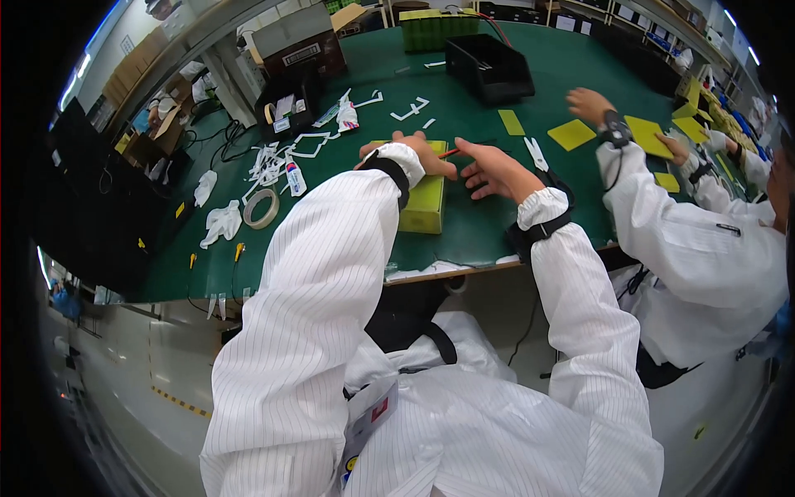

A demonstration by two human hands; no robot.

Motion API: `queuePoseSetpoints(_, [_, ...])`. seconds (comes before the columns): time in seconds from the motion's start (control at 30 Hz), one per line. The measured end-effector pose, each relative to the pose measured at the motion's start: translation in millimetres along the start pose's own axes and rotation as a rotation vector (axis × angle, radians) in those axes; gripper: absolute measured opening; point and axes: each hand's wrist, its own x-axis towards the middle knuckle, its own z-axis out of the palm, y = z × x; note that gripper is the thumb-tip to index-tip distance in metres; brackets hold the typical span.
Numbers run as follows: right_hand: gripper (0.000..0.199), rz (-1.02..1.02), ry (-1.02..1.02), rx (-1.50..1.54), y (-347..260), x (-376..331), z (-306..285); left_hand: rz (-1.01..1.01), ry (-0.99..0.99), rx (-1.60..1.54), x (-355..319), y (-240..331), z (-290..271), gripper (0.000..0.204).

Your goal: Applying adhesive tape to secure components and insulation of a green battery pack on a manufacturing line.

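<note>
A yellow-green block (424, 217), boxy and wrapped-looking, lies on the green table just ahead of me. My left hand (422, 154) rests across its far part, palm down with the fingers stretched out, hiding much of its top. To the right of the block, my right hand (499, 172) has its thumb and fingers apart and nothing visible between them. A thin red wire (450, 153) comes out at the block's far right side, close to my right thumb; whether they touch I cannot tell. Scissors (537, 154) lie just beyond my right wrist.
On the left lie a tape roll (261, 209), a small white tube (295, 179) and white strips (267, 166). A black bin (490, 69) and a green block pack (431, 31) stand at the back. On the right, a co-worker's hand (590, 108) reaches over yellow sheets (572, 135).
</note>
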Motion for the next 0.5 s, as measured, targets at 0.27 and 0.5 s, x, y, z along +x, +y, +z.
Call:
queuePoseSetpoints(0.27, [0.071, -0.001, 0.012, -0.032, 15, -33, 9, 0.035, 0.131, -0.042, -3, -9, 1, 0.106])
queuePoseSetpoints(0.5, [0.054, -0.106, 0.029, 0.085, 48, -57, 44, 0.167, 0.162, -0.173, -16, -24, -4, 0.101])
